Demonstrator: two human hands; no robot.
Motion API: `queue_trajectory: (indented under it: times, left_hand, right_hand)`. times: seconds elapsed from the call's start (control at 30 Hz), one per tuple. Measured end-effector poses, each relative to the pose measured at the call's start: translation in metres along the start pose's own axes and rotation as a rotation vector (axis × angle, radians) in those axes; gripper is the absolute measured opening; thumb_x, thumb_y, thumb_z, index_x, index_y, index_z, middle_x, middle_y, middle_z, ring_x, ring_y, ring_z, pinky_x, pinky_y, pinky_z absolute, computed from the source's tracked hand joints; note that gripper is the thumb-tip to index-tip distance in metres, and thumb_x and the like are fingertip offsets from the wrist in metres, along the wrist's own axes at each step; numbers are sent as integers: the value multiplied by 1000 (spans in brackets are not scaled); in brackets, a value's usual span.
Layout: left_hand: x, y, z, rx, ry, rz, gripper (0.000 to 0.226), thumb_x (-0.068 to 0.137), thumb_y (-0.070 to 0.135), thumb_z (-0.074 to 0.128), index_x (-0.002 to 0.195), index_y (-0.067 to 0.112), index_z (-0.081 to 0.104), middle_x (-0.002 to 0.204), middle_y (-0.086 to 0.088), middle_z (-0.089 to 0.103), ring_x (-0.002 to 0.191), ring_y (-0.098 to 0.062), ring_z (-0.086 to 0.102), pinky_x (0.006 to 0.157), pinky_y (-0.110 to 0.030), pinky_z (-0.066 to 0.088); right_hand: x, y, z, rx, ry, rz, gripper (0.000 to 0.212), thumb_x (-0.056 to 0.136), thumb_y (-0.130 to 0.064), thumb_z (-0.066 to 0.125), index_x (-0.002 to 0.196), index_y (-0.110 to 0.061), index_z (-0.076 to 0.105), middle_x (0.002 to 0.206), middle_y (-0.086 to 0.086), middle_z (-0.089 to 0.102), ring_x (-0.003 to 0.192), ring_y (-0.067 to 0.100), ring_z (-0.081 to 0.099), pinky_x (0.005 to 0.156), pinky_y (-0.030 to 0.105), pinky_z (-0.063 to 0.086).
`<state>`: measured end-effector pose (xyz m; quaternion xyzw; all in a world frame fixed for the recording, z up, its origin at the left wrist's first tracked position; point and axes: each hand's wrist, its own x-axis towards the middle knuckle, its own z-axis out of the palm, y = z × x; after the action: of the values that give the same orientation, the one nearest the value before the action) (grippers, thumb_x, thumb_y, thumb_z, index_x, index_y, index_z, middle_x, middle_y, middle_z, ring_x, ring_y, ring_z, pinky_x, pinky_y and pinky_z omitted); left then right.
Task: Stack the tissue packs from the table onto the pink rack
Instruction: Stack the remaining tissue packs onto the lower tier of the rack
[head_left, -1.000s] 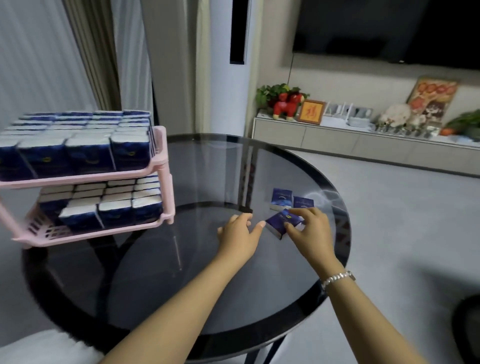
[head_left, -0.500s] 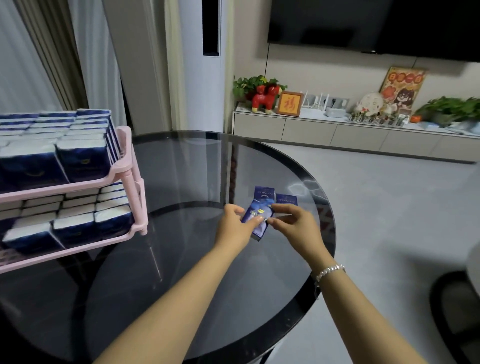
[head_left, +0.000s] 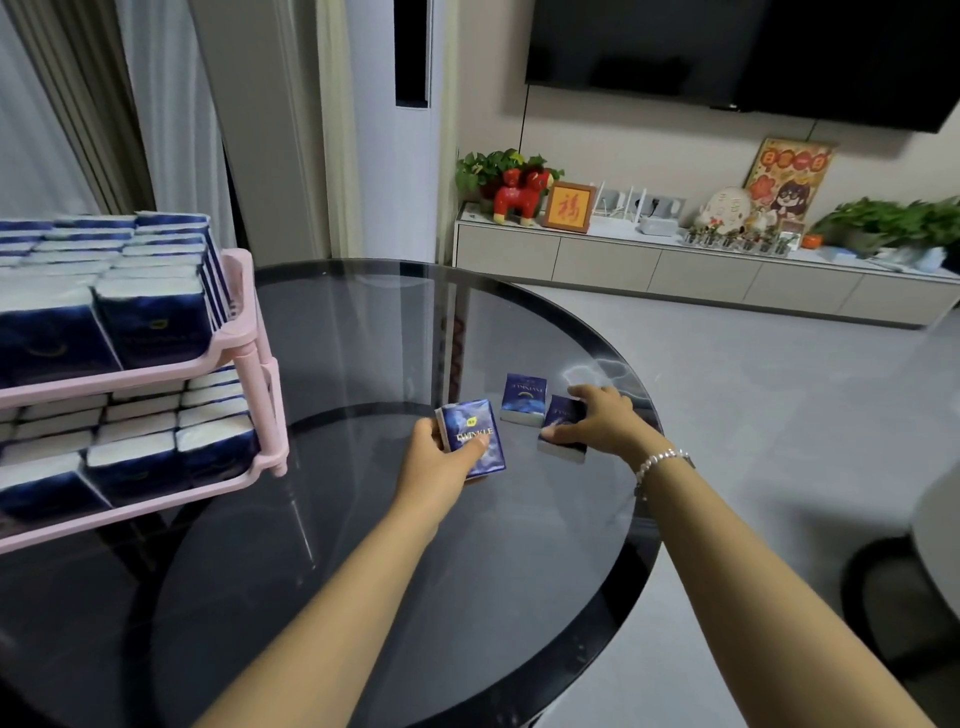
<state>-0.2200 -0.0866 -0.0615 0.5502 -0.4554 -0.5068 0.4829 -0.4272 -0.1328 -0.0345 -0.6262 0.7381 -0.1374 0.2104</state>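
Note:
My left hand (head_left: 435, 464) grips a dark blue tissue pack (head_left: 475, 437) printed "TWINKLE", lifted and tilted over the table. My right hand (head_left: 597, 421) curls its fingers and thumb round a second blue pack (head_left: 560, 415) that lies on the glass. A third blue pack (head_left: 523, 397) lies flat just behind, between the two hands. At the left stands the two-tier pink rack (head_left: 249, 332), both shelves filled with several rows of the same blue and white packs.
The round dark glass table (head_left: 363, 571) has a black rim close to my right wrist. A low cabinet (head_left: 675, 270) with ornaments and plants lines the far wall. A dark chair (head_left: 893, 597) shows at the right edge.
My left hand took over the pack that both hands held and drew it leftward. My right hand let go and moved right onto another pack on the table.

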Motion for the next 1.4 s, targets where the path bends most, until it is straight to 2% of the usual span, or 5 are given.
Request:
queue_trajectory:
  times: [0.13, 0.63, 0.9, 1.07, 1.4]
  left_hand:
    - [-5, -1, -1, -53, -5, 25, 38, 86, 13, 67, 113, 26, 43, 107, 1, 60, 88, -13, 61, 69, -19, 49]
    - [-15, 12, -23, -368, -16, -38, 39, 91, 30, 60, 122, 23, 38, 117, -3, 59, 102, -20, 63, 84, -38, 55]
    - [-12, 3, -24, -294, 39, -11, 53, 84, 20, 70, 125, 18, 38, 119, -7, 59, 97, -18, 64, 69, -28, 54]
    - [-7, 6, -33, -316, 74, 0, 41, 87, 18, 66, 119, 18, 39, 115, -4, 57, 88, -11, 62, 65, -25, 52]
    - [-5, 10, -46, -253, 79, 34, 45, 87, 19, 66, 124, 19, 40, 118, -2, 54, 90, -7, 60, 59, -18, 53]
  right_hand:
    - [-23, -5, -2, 79, -127, -3, 50, 64, -48, 79, 96, -12, 64, 95, 5, 67, 92, 22, 62, 88, 39, 52]
    - [-68, -64, 38, 871, 22, -107, 11, 93, -21, 56, 95, -14, 65, 69, 3, 57, 54, 12, 47, 48, 18, 41]
    - [-63, -81, 51, 751, 69, -105, 24, 88, -31, 62, 91, -10, 70, 71, 0, 65, 55, 7, 53, 51, 16, 44]
    - [-24, -61, 44, 297, 381, -18, 31, 87, -33, 60, 114, -19, 65, 116, 8, 59, 107, 22, 55, 90, 32, 46]
    - [8, -58, 43, 150, 186, 290, 62, 72, -60, 67, 113, -14, 58, 117, 12, 58, 107, 30, 52, 91, 39, 44]
